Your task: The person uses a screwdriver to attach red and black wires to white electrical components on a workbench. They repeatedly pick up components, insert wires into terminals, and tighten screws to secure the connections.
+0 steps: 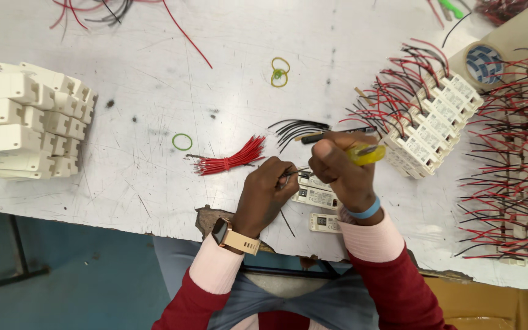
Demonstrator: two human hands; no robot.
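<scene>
Scuffed white table (154, 177) — wires (230, 160), modules (319, 197)

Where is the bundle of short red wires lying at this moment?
In the head view, the bundle of short red wires lies on the white worktable, just left of the left hand and right of a green rubber band.

Wire bundle (230, 160) left of hands

White module (315, 197) flat on table; yellow-handled screwdriver (365, 153) held horiz.
</scene>
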